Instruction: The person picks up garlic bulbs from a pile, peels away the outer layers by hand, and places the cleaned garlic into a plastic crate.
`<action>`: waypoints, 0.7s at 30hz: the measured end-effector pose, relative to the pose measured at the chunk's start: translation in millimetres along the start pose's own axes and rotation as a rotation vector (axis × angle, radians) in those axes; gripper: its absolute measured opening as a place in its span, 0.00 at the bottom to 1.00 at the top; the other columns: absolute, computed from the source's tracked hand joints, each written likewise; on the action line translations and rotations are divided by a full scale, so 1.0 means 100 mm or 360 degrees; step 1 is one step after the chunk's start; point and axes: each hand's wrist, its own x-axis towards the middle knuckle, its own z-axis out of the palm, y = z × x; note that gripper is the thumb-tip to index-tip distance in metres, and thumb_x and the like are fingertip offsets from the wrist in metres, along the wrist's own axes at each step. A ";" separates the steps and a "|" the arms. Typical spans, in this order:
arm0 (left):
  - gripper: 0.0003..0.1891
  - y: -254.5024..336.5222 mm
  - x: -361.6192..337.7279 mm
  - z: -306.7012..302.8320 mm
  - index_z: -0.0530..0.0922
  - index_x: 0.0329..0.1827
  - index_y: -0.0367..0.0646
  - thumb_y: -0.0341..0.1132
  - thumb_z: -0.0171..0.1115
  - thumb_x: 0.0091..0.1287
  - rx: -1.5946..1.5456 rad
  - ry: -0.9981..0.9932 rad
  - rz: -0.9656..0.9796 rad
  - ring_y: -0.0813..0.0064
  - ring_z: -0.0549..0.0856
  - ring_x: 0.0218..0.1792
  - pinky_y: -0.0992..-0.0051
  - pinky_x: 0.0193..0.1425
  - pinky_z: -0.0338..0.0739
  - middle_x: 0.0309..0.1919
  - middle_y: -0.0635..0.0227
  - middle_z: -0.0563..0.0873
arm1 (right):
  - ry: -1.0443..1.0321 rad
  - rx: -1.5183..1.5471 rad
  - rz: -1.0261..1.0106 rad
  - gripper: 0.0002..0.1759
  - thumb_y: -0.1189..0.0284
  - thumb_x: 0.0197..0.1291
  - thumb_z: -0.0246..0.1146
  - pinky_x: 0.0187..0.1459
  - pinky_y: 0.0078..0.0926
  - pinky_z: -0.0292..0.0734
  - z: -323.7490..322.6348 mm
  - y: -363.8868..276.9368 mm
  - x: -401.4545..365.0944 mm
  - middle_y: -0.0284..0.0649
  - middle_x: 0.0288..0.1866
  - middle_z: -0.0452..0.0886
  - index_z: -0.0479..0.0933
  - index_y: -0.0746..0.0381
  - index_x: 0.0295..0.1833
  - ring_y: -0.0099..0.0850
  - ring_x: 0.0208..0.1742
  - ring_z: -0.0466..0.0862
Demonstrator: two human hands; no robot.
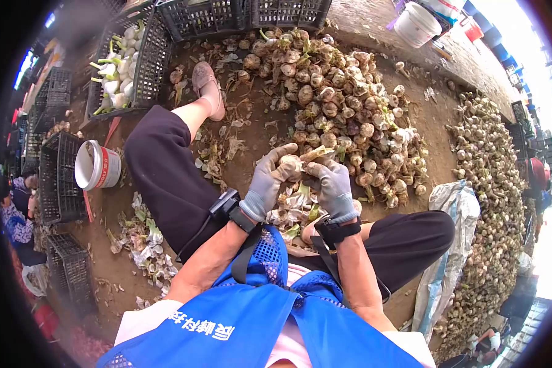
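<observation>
A garlic bulb is between my two gloved hands, its dry stalk pointing right. My left hand, in a grey-purple glove, has its fingers wrapped round the bulb. On the right, my right hand is closed with thumb and fingers at the stalk end. Its fingertips partly hide what they pinch. Below the hands, loose garlic skins lie between my legs. Just beyond them rises a heap of unpeeled garlic with soil and roots on it.
A black crate of cleaned white garlic stands at the upper left. Near my knee is a white bucket. More black crates line the left side. A white sack and a larger garlic pile lie right.
</observation>
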 end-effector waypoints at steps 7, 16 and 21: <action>0.27 0.08 0.01 0.10 0.67 0.60 0.35 0.38 0.63 0.62 0.0381 0.0000 0.0149 0.84 0.77 0.40 0.83 0.48 0.73 0.42 0.70 0.78 | -0.0060 0.0069 0.0062 0.11 0.75 0.61 0.56 0.41 0.22 0.78 -0.02 -0.06 -0.06 0.36 0.43 0.80 0.75 0.66 0.49 0.23 0.41 0.80; 0.20 -0.02 -0.06 0.01 0.74 0.46 0.40 0.51 0.49 0.69 0.0224 0.0388 -0.0085 0.83 0.79 0.25 0.85 0.23 0.72 0.32 0.72 0.81 | 0.0285 -0.0660 -0.0413 0.08 0.81 0.50 0.55 0.30 0.15 0.69 -0.06 0.59 0.27 0.31 0.29 0.78 0.77 0.69 0.36 0.16 0.28 0.73; 0.26 -0.04 0.04 -0.14 0.76 0.37 0.46 0.60 0.43 0.67 -0.0349 0.0454 -0.0654 0.82 0.77 0.17 0.86 0.13 0.63 0.24 0.71 0.81 | 0.0146 -0.0553 -0.0355 0.10 0.80 0.50 0.56 0.33 0.18 0.73 -0.12 0.45 0.26 0.37 0.34 0.81 0.77 0.69 0.39 0.21 0.32 0.77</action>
